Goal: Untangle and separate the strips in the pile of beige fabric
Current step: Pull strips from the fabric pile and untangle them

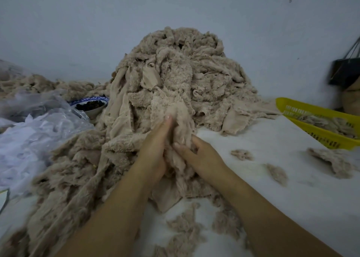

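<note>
A tall pile of beige fleecy fabric (175,71) rises against the wall at the middle of the table and spills toward me on the left. At its front foot both my hands meet on one fluffy strip (182,120). My left hand (155,151) lies along the strip's left side with its fingers stretched up against it. My right hand (196,155) grips the same strip from the right, fingers curled into the fleece. The strip's lower end runs down between my palms and is partly hidden.
A yellow plastic basket (319,128) with some scraps stands at the right edge. Loose beige tufts (276,173) dot the white table. Crumpled clear plastic (35,128) and a blue-rimmed bowl (91,105) lie left. A dark bag (342,71) hangs at the far right.
</note>
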`<action>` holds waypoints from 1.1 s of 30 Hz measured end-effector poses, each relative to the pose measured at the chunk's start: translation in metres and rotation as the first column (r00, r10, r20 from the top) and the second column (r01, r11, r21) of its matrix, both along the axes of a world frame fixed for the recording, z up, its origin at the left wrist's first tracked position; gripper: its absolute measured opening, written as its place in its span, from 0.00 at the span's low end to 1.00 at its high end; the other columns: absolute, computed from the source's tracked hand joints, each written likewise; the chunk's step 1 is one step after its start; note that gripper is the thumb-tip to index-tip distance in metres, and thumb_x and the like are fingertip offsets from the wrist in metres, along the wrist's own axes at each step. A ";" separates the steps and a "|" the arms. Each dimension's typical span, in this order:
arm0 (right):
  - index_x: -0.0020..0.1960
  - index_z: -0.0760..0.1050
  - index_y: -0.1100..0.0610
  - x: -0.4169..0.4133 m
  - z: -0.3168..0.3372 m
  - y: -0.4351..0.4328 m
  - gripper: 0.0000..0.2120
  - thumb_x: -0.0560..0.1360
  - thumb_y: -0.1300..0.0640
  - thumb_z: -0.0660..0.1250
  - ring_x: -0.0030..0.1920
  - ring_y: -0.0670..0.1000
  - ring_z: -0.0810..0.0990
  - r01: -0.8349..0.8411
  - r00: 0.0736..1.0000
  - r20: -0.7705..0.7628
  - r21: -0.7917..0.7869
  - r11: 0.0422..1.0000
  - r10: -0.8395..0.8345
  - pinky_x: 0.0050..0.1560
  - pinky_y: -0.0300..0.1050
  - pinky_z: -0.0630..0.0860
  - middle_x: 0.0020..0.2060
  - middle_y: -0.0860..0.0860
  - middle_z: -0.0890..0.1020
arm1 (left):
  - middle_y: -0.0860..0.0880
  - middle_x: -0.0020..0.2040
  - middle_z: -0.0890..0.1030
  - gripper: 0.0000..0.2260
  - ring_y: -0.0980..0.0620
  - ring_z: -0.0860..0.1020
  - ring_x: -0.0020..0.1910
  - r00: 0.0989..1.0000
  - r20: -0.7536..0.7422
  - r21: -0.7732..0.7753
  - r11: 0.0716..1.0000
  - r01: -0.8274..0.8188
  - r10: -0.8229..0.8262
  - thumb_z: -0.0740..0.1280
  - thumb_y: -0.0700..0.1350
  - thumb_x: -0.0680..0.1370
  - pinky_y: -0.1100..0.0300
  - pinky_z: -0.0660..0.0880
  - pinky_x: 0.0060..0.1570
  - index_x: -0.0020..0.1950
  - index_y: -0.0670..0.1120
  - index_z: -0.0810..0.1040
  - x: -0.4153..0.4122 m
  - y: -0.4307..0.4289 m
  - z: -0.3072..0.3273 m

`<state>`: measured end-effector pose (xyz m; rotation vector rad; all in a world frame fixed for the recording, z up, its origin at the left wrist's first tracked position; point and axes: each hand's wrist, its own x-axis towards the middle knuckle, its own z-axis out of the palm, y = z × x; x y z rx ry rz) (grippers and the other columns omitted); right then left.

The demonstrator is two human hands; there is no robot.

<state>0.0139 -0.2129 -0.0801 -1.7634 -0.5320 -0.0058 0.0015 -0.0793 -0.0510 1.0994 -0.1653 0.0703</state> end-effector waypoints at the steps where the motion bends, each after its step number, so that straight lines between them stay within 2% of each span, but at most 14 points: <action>1: 0.52 0.80 0.49 0.002 -0.001 0.000 0.12 0.78 0.42 0.66 0.47 0.48 0.84 0.041 0.999 0.003 -0.029 0.999 -0.041 0.42 0.41 0.80 0.45 0.47 0.85 | 0.49 0.62 0.82 0.17 0.52 0.79 0.63 1.000 0.003 0.054 0.999 -0.009 0.008 0.65 0.59 0.76 0.54 0.75 0.63 0.57 0.51 0.85 0.000 -0.003 -0.001; 5: 0.39 0.77 0.55 0.006 -0.001 -0.008 0.15 0.79 0.46 0.65 0.30 0.43 0.76 0.095 0.995 -0.017 -0.112 0.989 -0.097 0.32 0.37 0.71 0.29 0.46 0.79 | 0.64 0.53 0.83 0.18 0.64 0.79 0.58 0.975 0.019 0.375 0.903 -0.212 0.221 0.61 0.72 0.70 0.60 0.72 0.60 0.49 0.66 0.83 0.000 -0.005 -0.012; 7: 0.34 0.79 0.50 0.010 0.009 -0.018 0.17 0.81 0.50 0.65 0.28 0.40 0.76 0.126 0.991 -0.055 0.083 0.989 -0.122 0.31 0.34 0.71 0.27 0.42 0.79 | 0.60 0.49 0.83 0.22 0.61 0.80 0.54 0.947 0.086 0.515 0.800 -0.309 0.311 0.56 0.71 0.74 0.59 0.74 0.56 0.50 0.60 0.82 0.003 -0.002 -0.023; 9: 0.40 0.82 0.48 0.022 0.023 -0.037 0.15 0.82 0.49 0.62 0.34 0.43 0.81 0.183 0.983 -0.124 0.610 0.771 -0.134 0.37 0.39 0.76 0.35 0.46 0.83 | 0.57 0.48 0.82 0.21 0.60 0.79 0.49 0.953 0.146 0.658 0.693 -0.295 0.267 0.54 0.63 0.81 0.66 0.72 0.49 0.50 0.52 0.82 0.008 -0.002 -0.032; 11: 0.55 0.79 0.48 0.033 0.027 -0.053 0.15 0.80 0.40 0.60 0.43 0.44 0.83 0.265 0.964 -0.223 0.850 0.455 -0.146 0.47 0.41 0.77 0.45 0.46 0.82 | 0.56 0.48 0.79 0.17 0.58 0.77 0.49 0.962 0.203 0.807 0.526 -0.269 0.181 0.57 0.54 0.83 0.74 0.67 0.45 0.49 0.49 0.82 0.012 -0.005 -0.040; 12: 0.61 0.76 0.49 0.034 0.023 -0.053 0.20 0.79 0.37 0.58 0.46 0.44 0.83 0.345 0.939 -0.294 0.802 0.487 -0.180 0.51 0.44 0.76 0.48 0.44 0.80 | 0.56 0.49 0.78 0.14 0.59 0.75 0.49 0.963 0.233 0.841 0.469 -0.270 0.137 0.58 0.51 0.83 0.75 0.66 0.45 0.50 0.48 0.82 0.014 -0.007 -0.042; 14: 0.66 0.72 0.50 0.032 0.004 -0.042 0.22 0.80 0.37 0.57 0.52 0.45 0.80 0.449 0.882 -0.361 0.457 0.767 -0.301 0.56 0.47 0.76 0.52 0.44 0.76 | 0.58 0.48 0.77 0.12 0.64 0.74 0.49 0.963 0.248 0.869 0.415 -0.270 0.108 0.60 0.49 0.83 0.76 0.65 0.44 0.51 0.48 0.82 0.017 -0.010 -0.045; 16: 0.58 0.75 0.49 0.031 -0.012 -0.032 0.12 0.81 0.44 0.60 0.57 0.48 0.78 0.393 0.908 -0.200 0.108 0.913 -0.367 0.61 0.51 0.76 0.55 0.45 0.74 | 0.57 0.45 0.78 0.12 0.64 0.74 0.46 0.961 0.233 0.889 0.368 -0.273 0.149 0.60 0.50 0.83 0.74 0.66 0.40 0.49 0.48 0.82 0.019 -0.010 -0.042; 18: 0.52 0.77 0.49 0.034 -0.016 -0.027 0.08 0.81 0.48 0.61 0.57 0.49 0.77 0.353 0.931 -0.094 -0.018 0.935 -0.353 0.63 0.55 0.75 0.54 0.45 0.73 | 0.51 0.43 0.78 0.13 0.59 0.74 0.40 0.963 0.216 0.925 0.282 -0.256 0.163 0.59 0.49 0.83 0.69 0.65 0.36 0.47 0.45 0.80 0.025 -0.014 -0.037; 21: 0.50 0.78 0.50 0.038 -0.015 -0.028 0.08 0.81 0.52 0.60 0.55 0.53 0.78 0.453 0.883 -0.174 0.071 0.889 -0.436 0.61 0.59 0.75 0.54 0.50 0.77 | 0.50 0.41 0.77 0.11 0.51 0.75 0.40 0.958 0.247 0.945 0.182 -0.271 0.145 0.60 0.47 0.82 0.60 0.67 0.37 0.47 0.44 0.80 0.040 -0.040 -0.019; 25: 0.46 0.72 0.50 0.039 -0.007 -0.038 0.08 0.82 0.56 0.58 0.50 0.56 0.79 0.663 0.743 -0.341 0.257 0.703 -0.576 0.55 0.59 0.77 0.49 0.55 0.79 | 0.47 0.48 0.79 0.10 0.48 0.77 0.49 0.979 0.189 0.923 0.326 -0.205 0.080 0.60 0.43 0.82 0.62 0.69 0.41 0.54 0.42 0.79 0.073 -0.098 0.007; 28: 0.46 0.72 0.53 0.035 -0.004 -0.046 0.07 0.81 0.58 0.58 0.44 0.50 0.76 0.780 0.625 -0.282 0.254 0.572 -0.727 0.42 0.44 0.71 0.53 0.57 0.77 | 0.40 0.55 0.81 0.10 0.42 0.79 0.56 0.995 -0.092 0.828 0.557 0.056 0.037 0.61 0.42 0.82 0.55 0.77 0.49 0.56 0.40 0.79 0.093 -0.128 0.008; 30: 0.54 0.73 0.58 0.032 -0.006 -0.048 0.06 0.81 0.60 0.58 0.48 0.50 0.74 0.797 0.602 -0.254 0.253 0.549 -0.757 0.43 0.38 0.67 0.57 0.57 0.74 | 0.38 0.60 0.80 0.12 0.41 0.78 0.60 0.977 -0.214 0.803 0.568 0.179 -0.005 0.59 0.41 0.82 0.55 0.74 0.57 0.61 0.38 0.78 0.105 -0.140 0.003; 33: 0.54 0.71 0.56 0.030 -0.005 -0.047 0.05 0.80 0.61 0.58 0.47 0.46 0.70 0.773 0.633 -0.236 0.223 0.593 -0.737 0.44 0.32 0.64 0.58 0.54 0.71 | 0.38 0.63 0.79 0.14 0.42 0.77 0.62 0.949 -0.306 0.728 0.662 0.179 0.079 0.58 0.40 0.84 0.58 0.73 0.48 0.63 0.37 0.77 0.117 -0.149 -0.003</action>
